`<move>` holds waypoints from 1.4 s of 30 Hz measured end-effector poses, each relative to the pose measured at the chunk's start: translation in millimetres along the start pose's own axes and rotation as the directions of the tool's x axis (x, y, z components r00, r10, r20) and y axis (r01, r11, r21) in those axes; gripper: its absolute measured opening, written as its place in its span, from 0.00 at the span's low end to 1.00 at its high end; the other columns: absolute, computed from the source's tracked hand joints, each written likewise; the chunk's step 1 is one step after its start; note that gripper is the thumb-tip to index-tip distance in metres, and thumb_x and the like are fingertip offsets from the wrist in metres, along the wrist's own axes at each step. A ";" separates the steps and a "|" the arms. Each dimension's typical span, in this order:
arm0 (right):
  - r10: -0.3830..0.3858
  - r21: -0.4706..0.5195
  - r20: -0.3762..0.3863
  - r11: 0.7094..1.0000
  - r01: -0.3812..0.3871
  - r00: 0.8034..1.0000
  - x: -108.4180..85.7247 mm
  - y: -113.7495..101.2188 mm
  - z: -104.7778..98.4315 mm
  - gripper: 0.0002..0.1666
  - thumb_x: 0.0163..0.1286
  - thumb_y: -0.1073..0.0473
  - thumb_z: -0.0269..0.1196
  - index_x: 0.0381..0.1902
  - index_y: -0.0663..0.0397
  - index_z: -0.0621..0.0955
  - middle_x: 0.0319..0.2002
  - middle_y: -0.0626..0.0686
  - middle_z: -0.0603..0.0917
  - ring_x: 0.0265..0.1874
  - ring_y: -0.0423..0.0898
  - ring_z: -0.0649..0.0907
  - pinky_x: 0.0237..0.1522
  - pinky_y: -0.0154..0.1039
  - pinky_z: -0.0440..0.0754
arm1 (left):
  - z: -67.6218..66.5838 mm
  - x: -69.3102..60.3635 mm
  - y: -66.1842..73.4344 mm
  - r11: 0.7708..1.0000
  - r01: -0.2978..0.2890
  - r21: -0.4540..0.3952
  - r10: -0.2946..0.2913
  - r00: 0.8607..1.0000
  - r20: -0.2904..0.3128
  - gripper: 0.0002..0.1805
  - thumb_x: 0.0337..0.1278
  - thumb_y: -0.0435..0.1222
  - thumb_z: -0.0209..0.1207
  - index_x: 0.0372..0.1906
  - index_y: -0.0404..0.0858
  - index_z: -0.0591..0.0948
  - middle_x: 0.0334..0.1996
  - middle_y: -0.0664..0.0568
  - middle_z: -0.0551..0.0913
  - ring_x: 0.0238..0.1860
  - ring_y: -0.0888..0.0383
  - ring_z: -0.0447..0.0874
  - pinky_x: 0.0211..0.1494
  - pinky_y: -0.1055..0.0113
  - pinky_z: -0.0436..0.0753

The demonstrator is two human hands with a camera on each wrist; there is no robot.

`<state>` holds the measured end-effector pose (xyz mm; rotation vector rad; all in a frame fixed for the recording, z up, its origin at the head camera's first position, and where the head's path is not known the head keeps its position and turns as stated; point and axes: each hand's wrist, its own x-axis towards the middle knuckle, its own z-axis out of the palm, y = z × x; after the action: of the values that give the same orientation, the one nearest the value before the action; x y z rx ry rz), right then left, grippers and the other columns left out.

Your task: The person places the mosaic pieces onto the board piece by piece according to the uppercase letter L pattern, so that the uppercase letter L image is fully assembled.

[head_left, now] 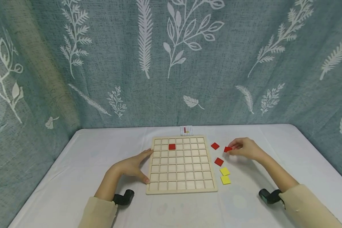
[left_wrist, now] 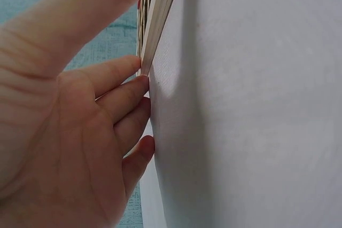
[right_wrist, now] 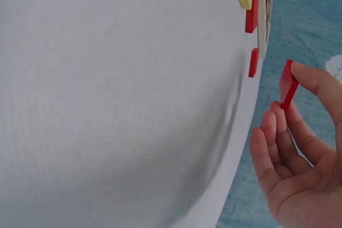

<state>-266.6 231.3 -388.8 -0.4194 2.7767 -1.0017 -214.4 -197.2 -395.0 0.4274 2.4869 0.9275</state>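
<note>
Over the white-clothed table [head_left: 182, 209], the person's right hand [head_left: 246, 148] pinches a flat, square, bright red tile [head_left: 227, 149] between thumb and fingertips, holding it up off the cloth to the right of a pale wooden square board with a raised grid [head_left: 181, 192]. The other fingers curl loosely below the tile.

The left hand [head_left: 130, 166] braces the board's left edge, thumb spread wide from the fingers: the thumb touches near the lower corner, the fingertips further up. Those fingers are nearly straight and lie close together, except the little finger, slightly apart.

One red square tile [head_left: 172, 146] sits in the board's second row from the far side, third cell from the left. Between the board and the right arm lie two loose red tiles [head_left: 219, 161] and, nearer me, two yellow square tiles [head_left: 225, 180], just beside each other. Just behind the board's far edge is a small white grid-printed card [head_left: 186, 130] with red and yellow marks.
</note>
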 end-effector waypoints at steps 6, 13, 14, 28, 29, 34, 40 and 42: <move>0.019 0.017 -0.005 1.000 -0.019 1.000 -2.0 -2.5 0.2 0.16 0.54 0.57 0.68 0.37 0.63 0.81 0.30 0.50 0.81 0.30 0.45 0.77 0.34 0.37 0.77 | 1.0 -0.3 -1.0 1.000 -0.008 -0.005 0.008 1.000 -0.001 0.64 0.24 0.38 0.77 0.72 0.35 0.50 0.72 0.38 0.44 0.71 0.38 0.40 0.68 0.42 0.49; 0.003 0.015 -0.023 1.000 -0.003 1.000 -0.7 -0.7 5.8 0.17 0.53 0.55 0.69 0.36 0.62 0.82 0.28 0.49 0.81 0.28 0.43 0.77 0.33 0.37 0.76 | 1.5 0.7 -1.6 1.000 -0.005 -0.006 0.005 1.000 0.005 0.64 0.25 0.38 0.77 0.72 0.36 0.50 0.72 0.39 0.44 0.71 0.39 0.40 0.68 0.42 0.49; 0.002 0.018 -0.023 1.000 -0.001 1.000 -0.1 -1.0 6.5 0.17 0.53 0.55 0.69 0.36 0.62 0.82 0.28 0.49 0.81 0.28 0.43 0.77 0.33 0.37 0.76 | 1.3 0.7 -1.3 1.000 -0.006 0.000 0.006 1.000 0.005 0.64 0.25 0.38 0.77 0.72 0.36 0.50 0.72 0.39 0.44 0.71 0.38 0.40 0.68 0.42 0.49; -0.035 0.053 -0.007 0.998 0.036 0.999 10.5 -14.0 17.0 0.16 0.53 0.55 0.69 0.35 0.61 0.81 0.27 0.49 0.80 0.28 0.43 0.77 0.32 0.36 0.76 | 0.9 2.4 -1.3 1.000 -0.010 0.018 0.010 1.000 -0.001 0.63 0.25 0.38 0.76 0.71 0.35 0.51 0.72 0.39 0.45 0.71 0.38 0.41 0.68 0.42 0.51; -0.047 0.052 -0.006 0.998 0.047 0.999 11.8 -14.9 18.3 0.16 0.53 0.55 0.69 0.35 0.61 0.81 0.27 0.49 0.80 0.28 0.43 0.77 0.32 0.36 0.76 | 0.9 2.2 -1.3 1.000 -0.005 0.018 0.005 1.000 -0.003 0.63 0.25 0.39 0.76 0.71 0.36 0.51 0.72 0.40 0.45 0.71 0.39 0.41 0.68 0.43 0.51; -0.115 0.050 -0.007 0.992 0.115 0.993 18.9 -23.1 24.4 0.14 0.54 0.57 0.69 0.35 0.60 0.81 0.28 0.49 0.80 0.29 0.43 0.77 0.34 0.37 0.77 | 0.2 0.7 -0.5 1.000 -0.011 0.008 0.011 1.000 -0.001 0.63 0.25 0.38 0.76 0.71 0.35 0.51 0.72 0.39 0.44 0.71 0.39 0.40 0.68 0.43 0.49; -0.163 0.060 -0.012 0.985 0.163 0.987 28.8 -44.4 34.7 0.13 0.54 0.58 0.69 0.35 0.58 0.82 0.28 0.49 0.81 0.30 0.43 0.78 0.36 0.37 0.78 | 0.4 0.4 -1.6 1.000 -0.010 -0.004 0.010 1.000 0.001 0.63 0.25 0.38 0.76 0.72 0.36 0.50 0.72 0.40 0.44 0.71 0.39 0.39 0.69 0.43 0.49; -0.181 0.064 -0.009 0.981 0.181 0.983 32.2 -53.3 38.8 0.13 0.53 0.58 0.69 0.36 0.58 0.82 0.29 0.49 0.82 0.31 0.43 0.79 0.37 0.36 0.78 | 0.4 0.5 -1.7 1.000 -0.008 0.001 0.008 1.000 0.000 0.63 0.25 0.38 0.76 0.72 0.36 0.50 0.72 0.40 0.44 0.71 0.39 0.40 0.68 0.42 0.49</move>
<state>-276.7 158.7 -385.8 -0.6715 2.7388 -1.1275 -214.9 -198.0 -396.5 0.4384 2.4870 0.9300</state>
